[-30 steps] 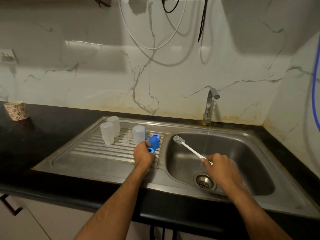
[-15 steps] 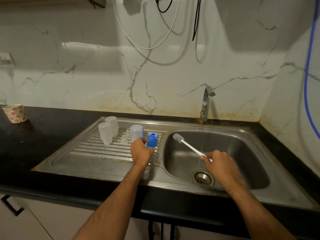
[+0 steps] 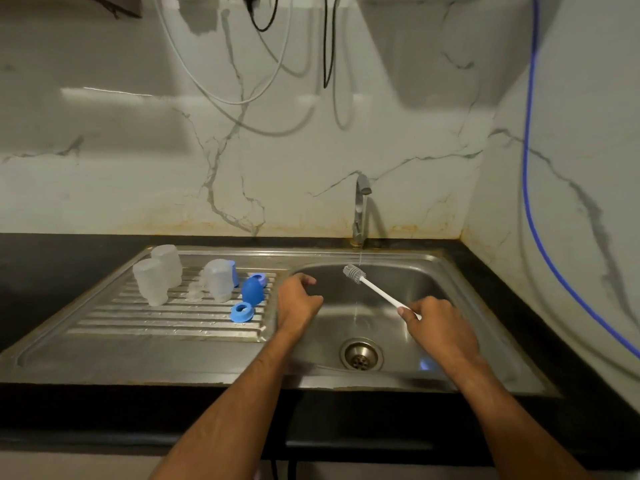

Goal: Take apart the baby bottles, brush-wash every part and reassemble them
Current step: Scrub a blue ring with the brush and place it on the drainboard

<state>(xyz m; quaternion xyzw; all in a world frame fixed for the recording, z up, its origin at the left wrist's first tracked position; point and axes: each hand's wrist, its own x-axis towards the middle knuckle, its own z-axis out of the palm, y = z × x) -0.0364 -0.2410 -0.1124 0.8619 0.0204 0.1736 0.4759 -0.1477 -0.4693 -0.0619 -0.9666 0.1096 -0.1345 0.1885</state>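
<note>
The right hand [image 3: 438, 322] grips the near end of a white bottle brush [image 3: 377, 292], fingers curled round the handle; the brush slants up and to the left over the sink basin [image 3: 415, 282], its grey bristle head just beside the thin stream of water falling from the tap [image 3: 361, 206]; the left hand [image 3: 298, 301] hovers over the left edge of the basin, its fingers loosely curled and holding nothing.

On the ribbed drainboard [image 3: 138, 327] to the left stand the bottle parts; 2 clear bottle bodies [image 3: 150, 280] sit mouth down at the far left, touching or nearly so; a 3rd clear piece [image 3: 218, 280] stands further right, with a small clear teat-like part [image 3: 194, 292] just beside it on its left; a blue cap [image 3: 252, 289] stands right of that piece, a blue ring [image 3: 242, 312] lies flat just in front of the cap, and another blue part [image 3: 259, 277] shows behind it.

The sink is set in a black counter [image 3: 52, 258] against a marble-patterned wall; a blue hose [image 3: 530, 168] hangs down on the right, and white and black cables [image 3: 277, 64] loop above.
</note>
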